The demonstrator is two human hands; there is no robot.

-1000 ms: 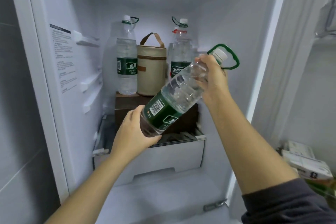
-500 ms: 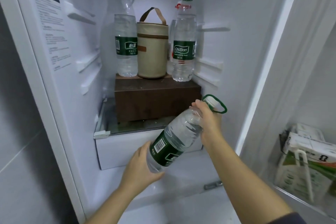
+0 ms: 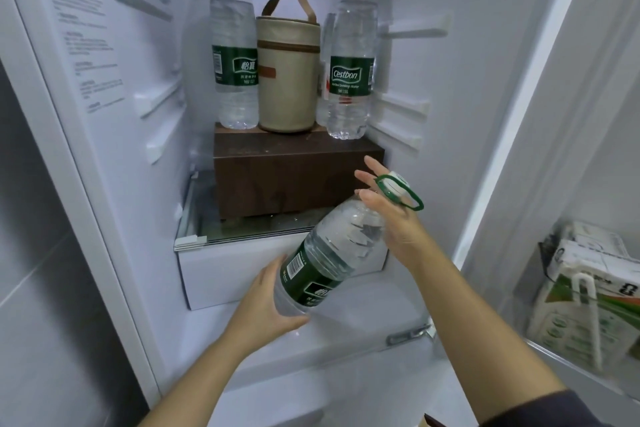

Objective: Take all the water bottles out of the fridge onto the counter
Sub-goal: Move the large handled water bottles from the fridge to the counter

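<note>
A large clear water bottle (image 3: 332,253) with a green label lies tilted in front of the open fridge, cap end up to the right. My left hand (image 3: 268,305) cups its base from below. My right hand (image 3: 391,218) is at its neck with fingers spread straight, palm against the shoulder of the bottle. Two more green-labelled bottles stand upright on a brown box (image 3: 294,177) inside: a left bottle (image 3: 235,59) and a right bottle (image 3: 351,59). A further bottle with a red ring shows partly behind the right one.
A beige round bag (image 3: 287,76) with a brown handle stands between the two upright bottles. Below the box are a glass shelf (image 3: 194,236) and a white drawer (image 3: 221,277). Cartons (image 3: 588,288) fill the door bin at right.
The tilted bottle has come down and out from shelf height to below the brown box. My right hand's fingers have uncurled from the neck and now spread straight.
</note>
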